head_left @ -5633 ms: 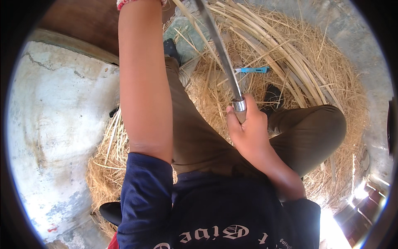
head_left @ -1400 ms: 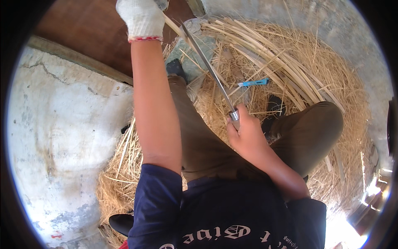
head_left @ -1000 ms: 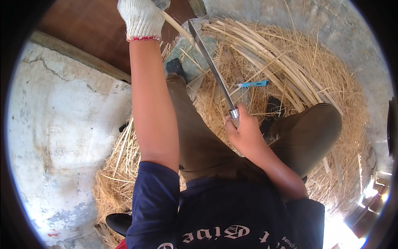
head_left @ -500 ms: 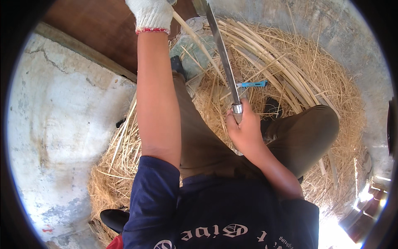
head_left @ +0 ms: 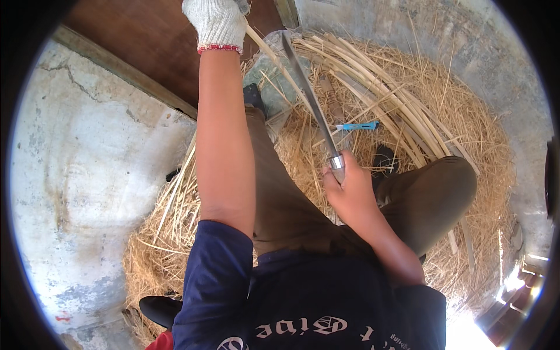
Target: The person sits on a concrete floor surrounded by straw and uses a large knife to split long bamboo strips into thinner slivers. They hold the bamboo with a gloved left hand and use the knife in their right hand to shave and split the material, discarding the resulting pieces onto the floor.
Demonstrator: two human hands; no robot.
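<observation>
My left hand (head_left: 216, 23), in a white knitted glove with a red-edged cuff, reaches far forward to the top edge, where its fingers are partly cut off. From it a thin pale bamboo strip (head_left: 269, 51) slants down to the right. Bare fingers of my right hand (head_left: 352, 185) are wrapped round the handle of a long knife (head_left: 315, 109) with a metal collar. Its narrow blade points away from me and crosses the strip; whether they touch, I cannot tell. Just beyond that hand lies a blue-handled cutter (head_left: 359, 126).
A bundle of long split bamboo strips (head_left: 373, 76) lies at the far right on heaped fine shavings (head_left: 466, 169). My bent leg (head_left: 431, 181) is right of the knife. A grey stone (head_left: 271, 79) sits ahead, beside a brown wooden panel (head_left: 146, 46). Stained walls (head_left: 87, 157) stand around.
The knife tip has dropped toward me and a little left, and the blade now lies across the strip. My gloved hand has shifted slightly right and downward in view.
</observation>
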